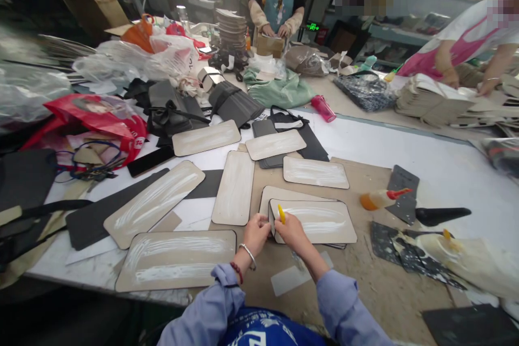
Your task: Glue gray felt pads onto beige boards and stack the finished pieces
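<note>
A rounded beige panel (320, 220) with a dark edge and white glue-like streaks lies before me on a small stack. My left hand (256, 235) is closed at its left edge, where a dark flap lifts; the fingertips pinch there. My right hand (292, 231) rests over the panel's left part, its fingers wrapped round a slim yellow tool (281, 214) whose lower end is hidden. Similar streaked panels lie around: a long panel (178, 259) at front left, a slanted panel (156, 203), an upright panel (234, 186) and several behind.
To the right are a glue bottle (375, 200) with a red tip, a black-handled tool (441, 215) and a glue-smeared cloth bag (458, 259). Dark bags (235, 102) and a red plastic bag (93, 124) crowd the left and back. Co-workers stand behind and at right.
</note>
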The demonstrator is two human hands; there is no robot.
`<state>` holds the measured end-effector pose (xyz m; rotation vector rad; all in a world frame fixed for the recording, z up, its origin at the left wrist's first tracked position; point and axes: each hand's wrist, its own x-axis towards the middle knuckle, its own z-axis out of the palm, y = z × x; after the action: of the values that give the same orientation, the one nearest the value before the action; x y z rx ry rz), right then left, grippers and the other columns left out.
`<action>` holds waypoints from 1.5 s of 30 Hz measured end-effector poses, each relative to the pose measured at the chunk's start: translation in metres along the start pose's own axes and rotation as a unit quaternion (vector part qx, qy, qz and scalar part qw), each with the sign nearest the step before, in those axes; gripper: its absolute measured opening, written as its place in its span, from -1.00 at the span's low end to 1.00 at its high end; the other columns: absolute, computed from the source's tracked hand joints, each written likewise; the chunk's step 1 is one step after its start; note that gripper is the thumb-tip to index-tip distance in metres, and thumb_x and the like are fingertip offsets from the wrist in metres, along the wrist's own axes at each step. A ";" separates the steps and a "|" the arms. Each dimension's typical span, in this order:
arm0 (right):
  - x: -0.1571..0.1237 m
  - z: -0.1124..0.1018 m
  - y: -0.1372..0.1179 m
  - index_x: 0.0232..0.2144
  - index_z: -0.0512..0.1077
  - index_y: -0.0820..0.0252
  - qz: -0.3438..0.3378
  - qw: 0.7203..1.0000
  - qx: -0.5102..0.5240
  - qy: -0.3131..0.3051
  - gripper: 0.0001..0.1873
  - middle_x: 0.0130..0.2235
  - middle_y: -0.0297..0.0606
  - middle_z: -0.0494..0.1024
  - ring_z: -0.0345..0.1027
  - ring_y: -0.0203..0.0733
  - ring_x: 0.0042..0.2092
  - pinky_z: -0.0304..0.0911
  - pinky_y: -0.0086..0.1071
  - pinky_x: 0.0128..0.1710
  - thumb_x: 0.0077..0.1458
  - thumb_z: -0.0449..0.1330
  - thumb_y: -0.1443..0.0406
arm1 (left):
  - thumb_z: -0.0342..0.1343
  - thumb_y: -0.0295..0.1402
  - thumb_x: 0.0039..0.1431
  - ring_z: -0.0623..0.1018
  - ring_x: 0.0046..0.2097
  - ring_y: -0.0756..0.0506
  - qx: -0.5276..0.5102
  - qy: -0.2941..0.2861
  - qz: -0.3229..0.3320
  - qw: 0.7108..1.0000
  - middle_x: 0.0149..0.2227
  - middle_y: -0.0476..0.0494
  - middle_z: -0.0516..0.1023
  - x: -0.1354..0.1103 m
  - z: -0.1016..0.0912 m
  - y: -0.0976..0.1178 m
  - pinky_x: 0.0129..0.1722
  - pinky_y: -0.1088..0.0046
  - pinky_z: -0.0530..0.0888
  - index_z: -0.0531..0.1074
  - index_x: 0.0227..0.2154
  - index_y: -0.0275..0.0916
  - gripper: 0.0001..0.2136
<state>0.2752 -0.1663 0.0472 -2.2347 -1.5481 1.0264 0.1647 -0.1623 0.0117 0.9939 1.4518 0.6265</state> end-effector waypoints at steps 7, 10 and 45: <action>-0.030 -0.076 0.037 -0.57 0.28 0.15 0.035 0.992 0.002 0.125 -0.83 -0.57 -0.33 0.39 0.25 -0.25 -0.47 0.08 -0.43 -0.44 -0.12 -0.04 0.21 | 0.03 -0.61 -0.19 0.34 -0.48 0.02 0.123 0.055 0.037 0.990 -0.62 0.06 0.29 0.009 0.007 0.021 -0.45 0.51 0.23 0.25 -0.62 -0.24 -0.86; -0.046 -0.134 0.062 -0.56 0.33 0.14 0.081 0.977 -0.022 0.195 -0.73 -0.60 -0.32 0.40 0.27 -0.18 -0.48 0.10 -0.38 -0.45 -0.18 -0.01 0.09 | 0.02 -0.58 -0.15 0.35 -0.46 -0.02 0.210 0.091 0.029 0.973 -0.61 0.03 0.30 0.018 -0.003 0.023 -0.42 0.48 0.23 0.27 -0.60 -0.23 -0.88; -0.031 -0.016 0.049 -0.35 0.27 0.17 0.011 0.867 0.480 0.136 -0.49 -0.38 -0.34 0.38 0.29 -0.32 -0.46 0.35 -0.38 -0.48 -0.13 0.13 -0.13 | 0.10 -0.74 -0.32 0.51 -0.45 0.01 -0.057 0.003 -0.061 0.997 -0.59 0.00 0.50 0.005 0.019 -0.003 -0.39 0.53 0.44 0.40 -0.51 -0.33 -0.75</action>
<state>0.3155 -0.2112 0.0446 -1.5682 -0.6333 1.0842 0.1826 -0.1626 0.0043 0.8091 1.4537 0.6178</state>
